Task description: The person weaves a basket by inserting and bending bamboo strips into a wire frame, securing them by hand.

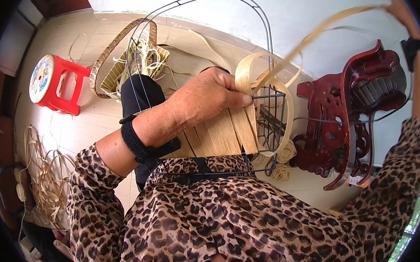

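Note:
A black wire basket frame [282,117] with a tall looped handle lies across my lap. Wide flat straw-coloured strips [214,134] are wrapped side by side over part of it. My left hand [205,95] pinches a long strip [319,31] between thumb and fingers at the frame's edge, where the strip curls in loops. From there the strip runs up to the far right, to my raised right hand [399,13]. That hand grips it, partly cut off by the picture's rim. The palm side of my left hand is hidden.
A red stool [61,102] with a patterned top stands at the left. Behind my knee sits a woven basket [110,82] holding pale strands. Loose strips [46,178] pile on the floor at lower left. A carved dark-red chair [338,106] and rolled coils [281,171] are at the right.

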